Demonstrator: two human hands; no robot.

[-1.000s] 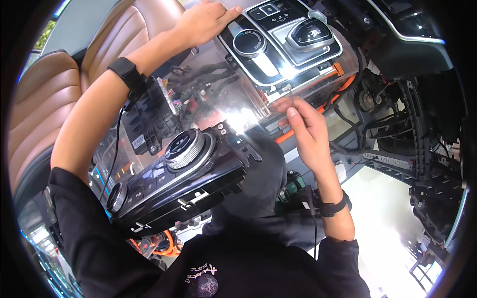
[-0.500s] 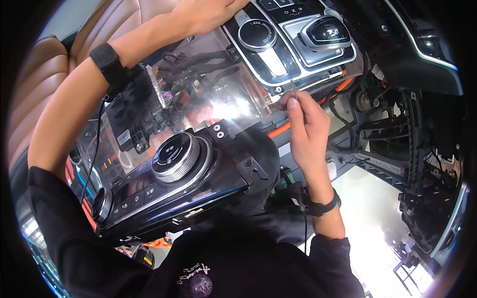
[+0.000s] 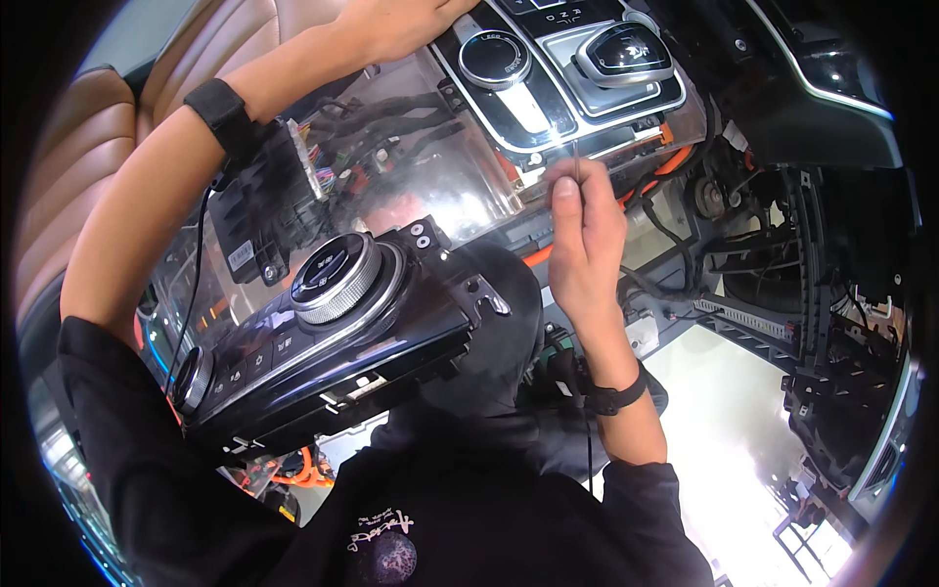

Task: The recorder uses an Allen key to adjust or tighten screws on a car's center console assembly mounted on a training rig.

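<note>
At the top, my left hand (image 3: 401, 24) reaches to the left edge of a black gear selector panel (image 3: 544, 137) with silver trim; its fingertips run out of view. The panel carries a round dial (image 3: 495, 60) and a shift lever (image 3: 626, 51). Just off the panel's near edge, my right hand (image 3: 590, 230) is closed in a pinch on a thin metal rod (image 3: 577, 149), which points up toward the trim. A separate glossy black control panel (image 3: 391, 354) with a large knurled knob (image 3: 337, 278) lies tilted close in front of my body.
Clear plastic sheeting (image 3: 445, 201) and exposed wiring (image 3: 318, 161) lie left of the gear selector panel. Orange cables (image 3: 675, 161) run beneath its right side. Brown seats (image 3: 93, 157) stand at the far left. A black frame (image 3: 807, 264) with brackets fills the right.
The view has shifted slightly, so both panels appear farther left and higher. More of the control panel's near side shows. My right hand keeps its pinch by the gear selector panel's near edge.
</note>
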